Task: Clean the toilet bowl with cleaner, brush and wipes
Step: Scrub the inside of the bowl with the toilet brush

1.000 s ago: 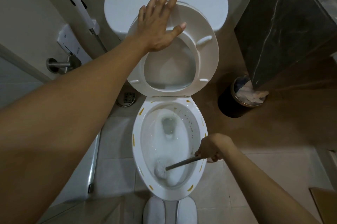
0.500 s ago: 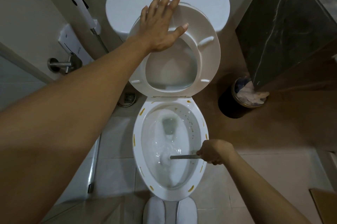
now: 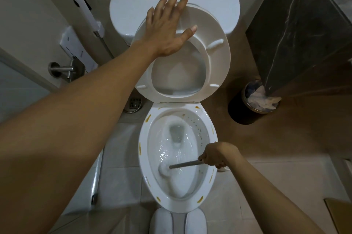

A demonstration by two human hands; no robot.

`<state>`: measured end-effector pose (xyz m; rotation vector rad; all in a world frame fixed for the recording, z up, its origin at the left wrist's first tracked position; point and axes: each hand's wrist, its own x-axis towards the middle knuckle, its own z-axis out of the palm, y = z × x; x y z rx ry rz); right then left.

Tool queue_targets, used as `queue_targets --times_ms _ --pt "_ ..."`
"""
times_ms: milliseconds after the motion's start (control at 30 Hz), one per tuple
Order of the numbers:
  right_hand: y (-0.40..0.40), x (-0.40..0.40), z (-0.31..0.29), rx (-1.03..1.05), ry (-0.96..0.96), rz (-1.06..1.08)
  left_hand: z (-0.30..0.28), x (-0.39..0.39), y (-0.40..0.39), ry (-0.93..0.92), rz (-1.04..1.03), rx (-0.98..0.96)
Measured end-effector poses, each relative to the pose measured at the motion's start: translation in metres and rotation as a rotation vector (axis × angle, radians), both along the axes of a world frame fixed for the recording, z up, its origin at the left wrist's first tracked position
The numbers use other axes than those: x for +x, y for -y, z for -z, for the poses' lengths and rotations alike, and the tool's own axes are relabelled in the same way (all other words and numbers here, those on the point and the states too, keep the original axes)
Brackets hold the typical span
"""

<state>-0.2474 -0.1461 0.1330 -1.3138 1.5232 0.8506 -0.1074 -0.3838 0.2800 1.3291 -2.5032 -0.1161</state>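
White porcelain fills the middle of the room: one toilet bowl [image 3: 178, 159] with its one seat [image 3: 215, 58] raised against the one tank [image 3: 213, 5]. Yellow-orange smears dot the rim; I count about nine, though some small specks are hard to tell apart. One brush [image 3: 167, 168] is in the bowl, its white head low on the near-left wall in foamy water, its grey handle running right to the person's right hand [image 3: 217, 155], which is curled tight around the handle's end above the right rim. The left hand [image 3: 167, 30] is spread flat, fingers apart, pressed on the raised seat and gripping nothing. One dark waste bin [image 3: 249, 108] with crumpled paper stands on the floor to the right. Two white slippers [image 3: 178, 221] show at the bottom edge.

Half a second ago the brush head sat nearer the bowl's centre with the handle level; now it lies lower and further left, handle tilted. The left hand has not shifted.
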Motion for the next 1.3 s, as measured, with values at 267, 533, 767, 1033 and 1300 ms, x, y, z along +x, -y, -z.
queue_targets --times_ms 267,533,767,1033,1300 --pt "0.01 0.015 0.012 -0.334 0.047 0.121 0.001 0.0 0.0 -0.005 0.004 -0.011" --pt "-0.052 -0.001 0.042 -0.457 -0.053 0.468 0.003 -0.001 0.001 -0.009 -0.003 -0.007" --pt "-0.058 0.043 0.055 -0.512 0.166 0.578 0.002 0.0 0.0 -0.002 0.002 -0.005" --pt "-0.087 0.029 0.061 -0.558 0.07 0.699 0.0 0.0 0.0 -0.01 0.006 0.006" --pt "-0.083 0.043 0.062 -0.541 0.126 0.863 -0.001 0.001 -0.001 0.002 0.01 0.01"
